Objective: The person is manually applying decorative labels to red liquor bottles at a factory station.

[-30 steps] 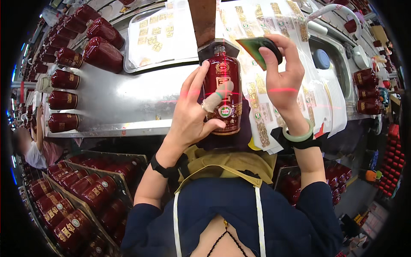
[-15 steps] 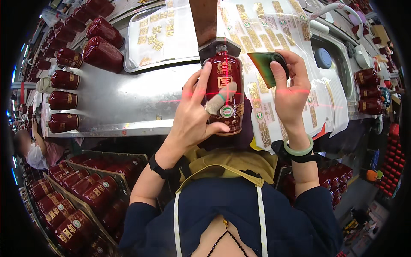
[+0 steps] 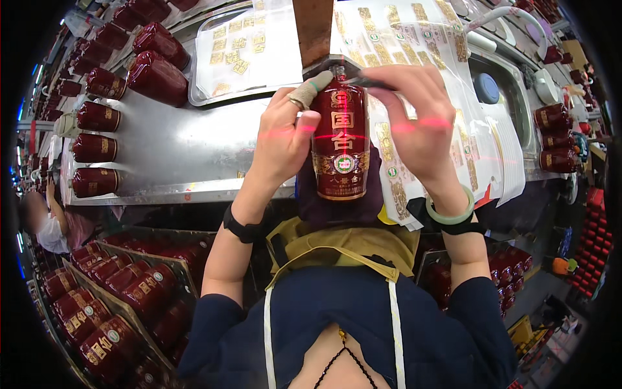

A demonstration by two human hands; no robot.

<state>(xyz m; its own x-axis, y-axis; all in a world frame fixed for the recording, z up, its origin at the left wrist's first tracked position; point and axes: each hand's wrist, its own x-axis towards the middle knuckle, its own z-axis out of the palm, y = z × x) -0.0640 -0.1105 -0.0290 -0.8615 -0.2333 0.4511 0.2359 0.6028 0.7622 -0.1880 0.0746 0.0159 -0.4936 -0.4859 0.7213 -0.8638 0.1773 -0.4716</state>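
A dark red bottle (image 3: 340, 178) with gold lettering and a round green-and-white emblem lies with its neck away from me, against a dark angled block (image 3: 316, 65). Its base rests on dark purple cloth (image 3: 337, 211). My left hand (image 3: 280, 129) is closed against the bottle's upper left side, and its finger in a beige cover (image 3: 312, 91) reaches the shoulder by the neck. In my right hand (image 3: 418, 117), a thin dark scraper (image 3: 372, 82) is pinched, seen nearly edge-on, its tip at the right shoulder. Red laser lines cross the bottle and both hands.
Sheets of gold labels (image 3: 405, 48) cover the right side of the metal table (image 3: 155, 149). A tray (image 3: 197, 97) of small gold labels stands back left, near several red bottles (image 3: 155, 78). A sink (image 3: 512, 91) is at right; crated bottles (image 3: 129, 285) fill the lower left.
My left hand has moved up from the bottle's front to its upper left side, uncovering the lettering. My right hand has brought the scraper left, turned edge-on, to the bottle's shoulder.
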